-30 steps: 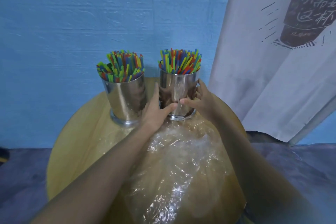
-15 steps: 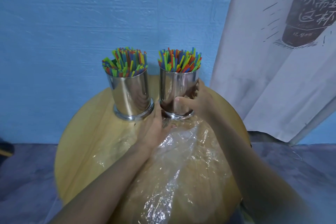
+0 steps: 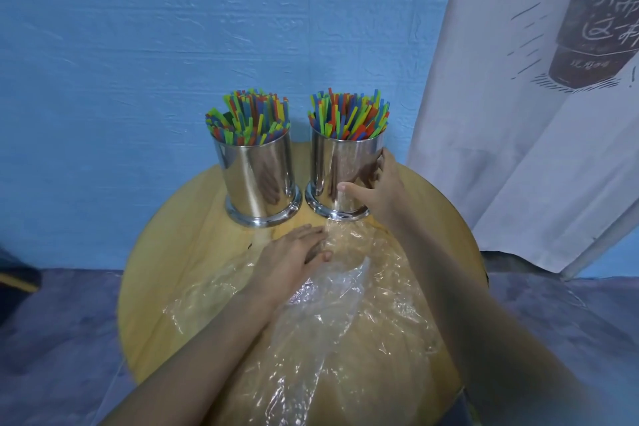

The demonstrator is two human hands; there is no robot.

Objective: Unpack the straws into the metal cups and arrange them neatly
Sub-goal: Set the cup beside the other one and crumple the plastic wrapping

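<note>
Two shiny metal cups stand upright side by side at the far edge of the round wooden table (image 3: 173, 273). The left cup (image 3: 257, 180) and the right cup (image 3: 342, 173) are each packed with colourful straws (image 3: 247, 121) standing on end. My right hand (image 3: 378, 188) wraps the right cup's right side, thumb across its front. My left hand (image 3: 294, 258) rests flat, fingers fairly straight, on the far end of the crumpled clear plastic wrapping (image 3: 332, 322), just in front of the cups.
A blue wall rises right behind the table. A white printed banner (image 3: 536, 114) hangs at the right, close to the right cup. Grey-blue floor surrounds the table. The plastic wrapping covers most of the near tabletop.
My left hand has come off the right cup and dropped onto the plastic. The cups now stand closer together. The right hand stays on the right cup.
</note>
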